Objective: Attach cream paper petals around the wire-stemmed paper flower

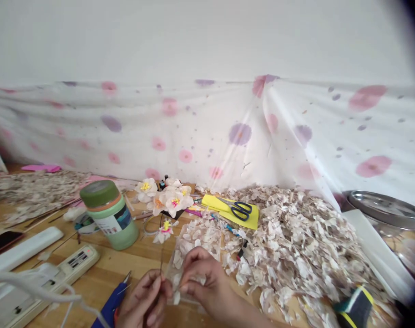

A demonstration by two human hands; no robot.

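Observation:
Near the bottom middle, my left hand (148,298) is closed round the thin stem of a small artificial flower (164,231), whose white petals surround a pink and yellow centre. The flower stands upright above the fingers. Just right of it, my right hand (205,278) pinches a small white petal (176,296), partly hidden by the fingers. Behind both hands lies a clear tray (194,243) heaped with pale petals. Left of my left hand rests a blue tool (111,304) with a pointed metal tip.
A green jar (112,218) stands left, behind a power strip (81,259) with white cables. Finished flowers (171,198) lie at the back. Scissors (240,210) rest on yellow paper (251,222). A large petal pile (296,241) covers the right, beside a metal bowl (385,207).

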